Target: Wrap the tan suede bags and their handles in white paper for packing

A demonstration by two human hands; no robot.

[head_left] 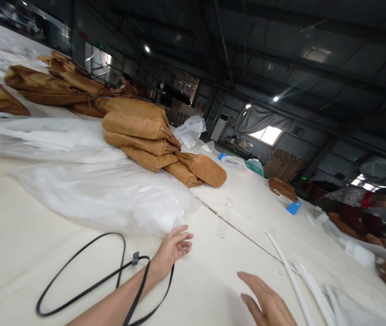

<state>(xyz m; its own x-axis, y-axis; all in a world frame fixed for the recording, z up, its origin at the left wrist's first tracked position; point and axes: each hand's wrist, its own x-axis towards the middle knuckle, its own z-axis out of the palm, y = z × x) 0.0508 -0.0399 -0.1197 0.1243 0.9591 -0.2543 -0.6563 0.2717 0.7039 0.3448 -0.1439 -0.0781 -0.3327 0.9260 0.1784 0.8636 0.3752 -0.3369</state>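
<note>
On the table [206, 285], a plastic bag [111, 197] lies just beyond the open, empty left hand [174, 246]; the right hand [266, 301] gapes empty.

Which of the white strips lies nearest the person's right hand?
The leftmost white strip; the other strips lie to its right, farther from the right hand.
</note>
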